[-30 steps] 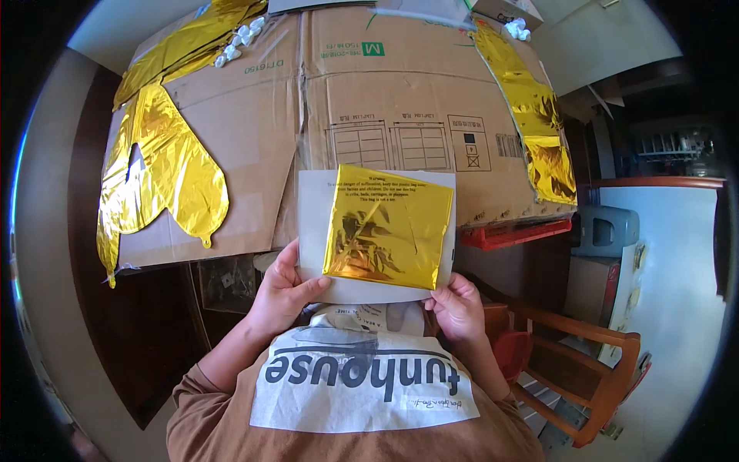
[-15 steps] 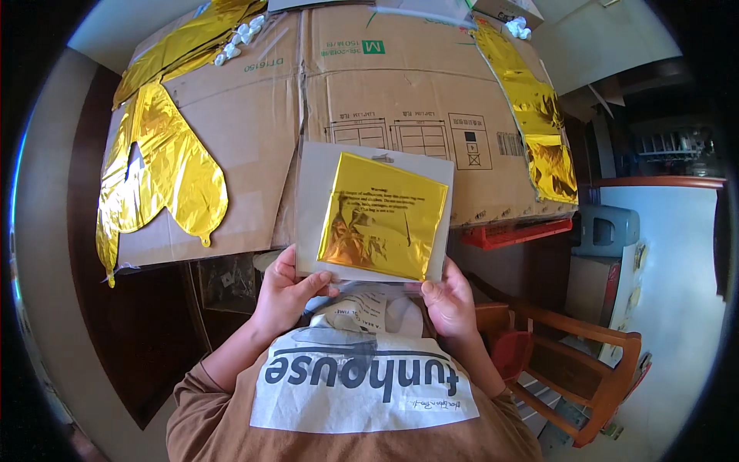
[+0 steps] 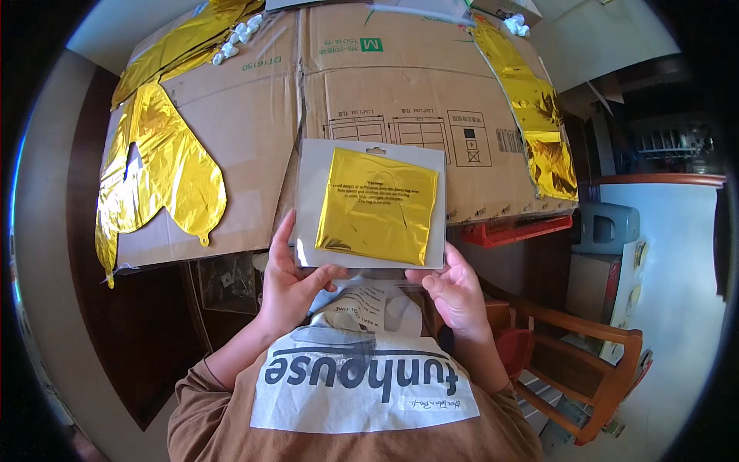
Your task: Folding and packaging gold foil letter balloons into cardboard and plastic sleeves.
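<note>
A flat transparent plastic packet with a pale card [image 3: 309,208] and a folded gold foil balloon [image 3: 377,219] inside is held up in front of my chest, over the near edge of the cardboard. My left hand [image 3: 296,289] grips its lower left corner, thumb across the front and fingers along the side and behind. At the lower right corner, my right hand [image 3: 456,292] pinches the packet's bottom edge between thumb and fingers. Small dark print and a hang hole show on the packet.
A large cardboard sheet [image 3: 231,115] covers the work surface. A flat gold foil balloon [image 3: 188,185] lies left, more gold foil [image 3: 531,123] right, with white knotted bits [image 3: 237,40] at the far left. A wooden chair [image 3: 593,377] and red plastic basket [image 3: 516,231] stand at right.
The packet has shifted slightly left and up and lies flatter to view, with less glare on the foil. Both hands keep hold; the left fingers now reach higher along its side.
</note>
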A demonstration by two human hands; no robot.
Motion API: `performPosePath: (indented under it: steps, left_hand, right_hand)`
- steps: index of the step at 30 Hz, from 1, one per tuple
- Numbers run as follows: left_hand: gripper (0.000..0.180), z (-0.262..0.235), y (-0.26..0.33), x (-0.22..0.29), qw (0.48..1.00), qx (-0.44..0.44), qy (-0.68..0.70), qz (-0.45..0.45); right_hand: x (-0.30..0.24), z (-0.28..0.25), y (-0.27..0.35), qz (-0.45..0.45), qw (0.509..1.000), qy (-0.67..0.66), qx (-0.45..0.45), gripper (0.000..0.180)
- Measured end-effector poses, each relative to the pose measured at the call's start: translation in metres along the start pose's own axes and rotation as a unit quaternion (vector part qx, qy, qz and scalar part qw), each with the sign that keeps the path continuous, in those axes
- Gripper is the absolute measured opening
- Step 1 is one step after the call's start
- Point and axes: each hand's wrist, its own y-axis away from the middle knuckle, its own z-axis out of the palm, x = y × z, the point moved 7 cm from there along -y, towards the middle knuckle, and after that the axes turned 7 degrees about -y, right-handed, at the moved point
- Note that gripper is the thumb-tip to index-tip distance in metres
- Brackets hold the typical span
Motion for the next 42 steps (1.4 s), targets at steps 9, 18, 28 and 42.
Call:
performPosePath:
  steps: [9,18,28,42]
  left_hand:
    - [0.090,-0.010,-0.012,0.034,0.864,0.070,-0.487,0.106]
    - [0.049,0.023,-0.018,0.062,0.685,-0.003,-0.580,0.442]
    - [0.043,0.022,-0.019,0.062,0.701,0.006,-0.523,0.484]
    - [0.024,0.034,-0.033,0.061,0.692,0.012,-0.476,0.544]
  right_hand:
    - [-0.011,-0.011,-0.005,-0.127,0.980,0.108,0.106,0.071]
    - [-0.010,-0.024,-0.014,-0.149,0.951,0.216,0.161,0.066]
    - [-0.036,-0.010,0.000,-0.300,0.724,0.575,0.234,0.053]
    - [-0.010,0.083,-0.005,-0.448,0.600,0.663,-0.029,0.046]
